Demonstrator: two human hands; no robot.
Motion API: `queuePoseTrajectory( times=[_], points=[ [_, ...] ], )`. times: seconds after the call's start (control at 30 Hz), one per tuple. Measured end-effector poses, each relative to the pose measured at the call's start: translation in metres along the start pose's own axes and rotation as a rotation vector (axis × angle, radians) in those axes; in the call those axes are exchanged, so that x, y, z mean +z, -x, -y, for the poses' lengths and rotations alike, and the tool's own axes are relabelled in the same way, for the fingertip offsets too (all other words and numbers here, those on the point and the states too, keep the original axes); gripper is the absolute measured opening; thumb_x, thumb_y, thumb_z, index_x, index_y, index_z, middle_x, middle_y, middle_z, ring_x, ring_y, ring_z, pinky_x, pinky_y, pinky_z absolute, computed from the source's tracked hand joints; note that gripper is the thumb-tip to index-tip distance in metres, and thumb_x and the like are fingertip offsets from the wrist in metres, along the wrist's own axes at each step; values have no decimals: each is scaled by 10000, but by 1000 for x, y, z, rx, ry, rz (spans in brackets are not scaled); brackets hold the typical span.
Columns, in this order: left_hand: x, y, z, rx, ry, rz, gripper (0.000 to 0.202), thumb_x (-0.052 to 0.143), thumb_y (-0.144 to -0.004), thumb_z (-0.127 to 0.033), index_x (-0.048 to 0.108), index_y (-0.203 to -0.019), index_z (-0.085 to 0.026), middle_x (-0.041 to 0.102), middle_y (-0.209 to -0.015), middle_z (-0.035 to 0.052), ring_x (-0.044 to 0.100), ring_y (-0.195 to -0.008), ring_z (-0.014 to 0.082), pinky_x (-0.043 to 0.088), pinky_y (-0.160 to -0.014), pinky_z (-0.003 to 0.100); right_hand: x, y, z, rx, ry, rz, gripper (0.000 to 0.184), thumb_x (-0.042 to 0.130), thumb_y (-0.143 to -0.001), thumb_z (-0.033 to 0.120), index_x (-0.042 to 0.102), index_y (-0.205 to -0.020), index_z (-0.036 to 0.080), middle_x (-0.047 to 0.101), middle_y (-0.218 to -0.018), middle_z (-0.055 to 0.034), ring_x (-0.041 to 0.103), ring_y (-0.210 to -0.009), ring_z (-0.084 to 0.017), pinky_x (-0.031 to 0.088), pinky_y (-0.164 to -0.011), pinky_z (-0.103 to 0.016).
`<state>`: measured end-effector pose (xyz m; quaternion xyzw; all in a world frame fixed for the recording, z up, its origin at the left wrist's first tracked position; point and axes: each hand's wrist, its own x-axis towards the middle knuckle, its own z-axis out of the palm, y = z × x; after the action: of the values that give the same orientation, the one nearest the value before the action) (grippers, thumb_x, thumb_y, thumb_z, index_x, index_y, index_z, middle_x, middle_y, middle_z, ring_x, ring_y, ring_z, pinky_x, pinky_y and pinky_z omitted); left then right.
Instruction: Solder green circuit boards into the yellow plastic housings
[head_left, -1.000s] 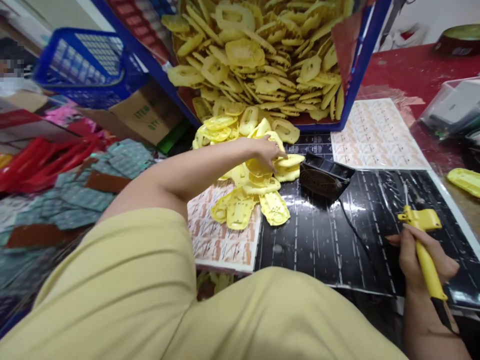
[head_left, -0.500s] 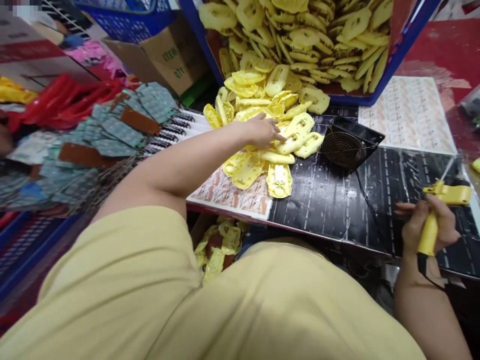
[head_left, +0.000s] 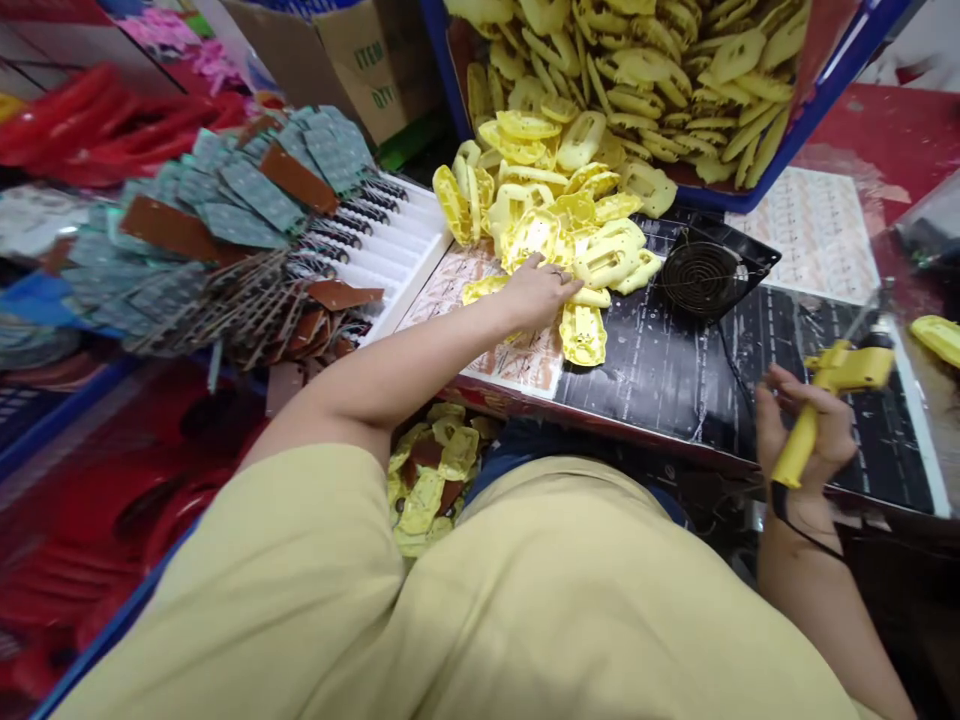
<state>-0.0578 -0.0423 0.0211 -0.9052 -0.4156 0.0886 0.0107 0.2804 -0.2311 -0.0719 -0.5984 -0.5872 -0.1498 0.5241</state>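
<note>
My left hand reaches over a heap of yellow plastic shells on the table, palm down, its fingers curled on a shell at the heap's near edge. One yellow shell lies flat just right of that hand. My right hand is wrapped round the handle of a yellow soldering iron, held above the black mat with the tip pointing up and right.
A tilted blue crate full of yellow shells spills onto the table. A small black fan sits on the mat. Green and brown circuit boards pile at left, beside a white tray. More yellow shells lie below the table edge.
My left hand has drawn back toward me, from the middle of the heap to its near edge. My right hand has lifted and tilted the soldering iron. My head turned left.
</note>
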Motion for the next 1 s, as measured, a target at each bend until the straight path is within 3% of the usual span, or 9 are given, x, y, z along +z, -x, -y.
queuePoseTrajectory(
  times=[0.07, 0.17, 0.33, 0.43, 0.6, 0.67, 0.73, 0.87, 1.0],
  points=[
    [3, -4, -2, -39, 24, -92, 518, 491, -1012, -114, 698, -1477, -209, 754, -1437, 139, 645, -1419, 322, 377, -1267, 522, 18, 11, 24, -55, -37, 102, 387, 797, -940, 576, 621, -1015, 239, 831, -1092, -125, 827, -902, -253, 669, -799, -365],
    [1, -11, -7, -51, 41, -195, 456, 456, -1018, -107, 787, -1319, -196, 806, -1311, 138, 711, -1309, 322, 458, -1174, 502, 59, 22, 60, -121, -133, 314, 463, 825, -911, 604, 565, -1109, 277, 778, -1304, -155, 787, -1157, -314, 671, -949, -476],
    [-4, -19, -11, -106, 95, -233, 492, 448, -1014, -128, 778, -1373, -186, 793, -1340, 136, 733, -1277, 337, 558, -1080, 479, 130, 27, 111, -207, -112, 547, 440, 823, -920, 449, 577, -1228, 255, 732, -1317, -182, 685, -1305, -374, 610, -1055, -532],
    [-5, -21, 3, -193, 213, -323, 520, 435, -1033, -149, 743, -1446, -221, 772, -1407, 109, 720, -1313, 303, 573, -1100, 427, 146, 29, 120, -208, -77, 573, 308, 717, -984, 381, 608, -1231, 233, 752, -1178, -165, 716, -1187, -353, 618, -974, -481],
    [-1, -7, 28, -298, 500, -573, 489, 437, -1039, -173, 700, -1450, -146, 778, -1384, 112, 742, -1212, 233, 560, -1114, 339, 110, 23, 86, -218, -100, 591, 211, 596, -1041, 376, 616, -1205, 244, 777, -1192, -135, 763, -1104, -274, 636, -930, -405],
    [5, 6, 23, -279, 619, -541, 485, 434, -1060, -213, 661, -1484, -149, 797, -1313, 107, 768, -994, 199, 614, -971, 323, 82, 16, 64, -238, -151, 638, 265, 665, -1005, 439, 610, -1189, 256, 784, -1234, -119, 777, -1105, -256, 652, -919, -389],
    [13, 18, 8, -221, 676, -381, 484, 431, -1084, -246, 643, -1512, -168, 807, -1274, 95, 759, -863, 179, 630, -882, 320, 53, 8, 43, -249, -198, 703, 298, 707, -974, 459, 612, -1178, 263, 792, -1239, -109, 788, -1105, -251, 662, -894, -384],
    [30, 36, -31, -191, 553, -132, 491, 419, -1110, -226, 635, -1545, -157, 788, -1360, 122, 766, -1172, 252, 591, -1074, 383, 13, -1, 21, -215, -194, 749, 271, 675, -960, 366, 610, -1209, 281, 750, -1366, -124, 725, -1309, -291, 613, -1086, -502],
    [36, 52, -58, -195, 270, -149, 524, 478, -1122, -321, 594, -1602, -146, 667, -1554, 200, 607, -1467, 371, 510, -1200, 503, 19, 8, 25, -195, -76, 616, 341, 696, -962, 347, 585, -1272, 261, 751, -1345, -140, 726, -1280, -321, 575, -1134, -552]
  ],
)
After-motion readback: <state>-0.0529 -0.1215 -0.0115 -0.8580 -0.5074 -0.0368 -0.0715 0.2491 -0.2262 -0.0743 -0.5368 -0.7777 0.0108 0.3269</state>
